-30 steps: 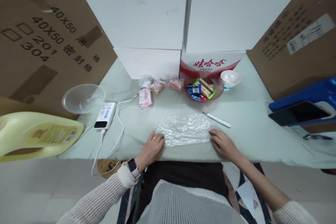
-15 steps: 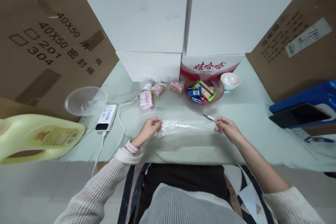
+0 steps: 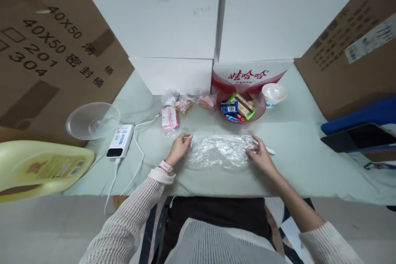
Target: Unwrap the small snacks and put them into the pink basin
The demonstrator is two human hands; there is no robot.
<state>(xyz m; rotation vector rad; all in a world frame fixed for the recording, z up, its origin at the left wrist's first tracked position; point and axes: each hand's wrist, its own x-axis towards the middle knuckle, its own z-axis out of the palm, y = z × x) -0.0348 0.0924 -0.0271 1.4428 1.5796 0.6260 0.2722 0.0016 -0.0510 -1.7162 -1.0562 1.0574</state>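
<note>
A clear, crinkled plastic bag (image 3: 218, 153) lies spread out near the table's front edge, between my two hands. My left hand (image 3: 180, 148) pinches its upper left corner between thumb and fingertips. At the other end, my right hand (image 3: 261, 156) grips the right edge, with the thumb lower on the film and the index finger near the top corner. A white pen (image 3: 270, 151) sticks out from behind the right hand, its other end mostly covered. What the bag contains, if anything, cannot be made out.
Small plastic packets (image 3: 169, 118) lie beyond the bag, beside a reddish bowl (image 3: 259, 116) of wrapped snacks and a white bowl (image 3: 274, 94). To the left are a power bank (image 3: 121, 140) with cables, a clear bowl (image 3: 72, 121) and a yellow jug (image 3: 18, 154). White boxes (image 3: 173, 76) stand behind.
The bag was stretched into a narrow strip between both hands; now it lies wider and flatter. My right hand has shifted slightly left, its thumb and index finger further apart. The view has tilted slightly.
</note>
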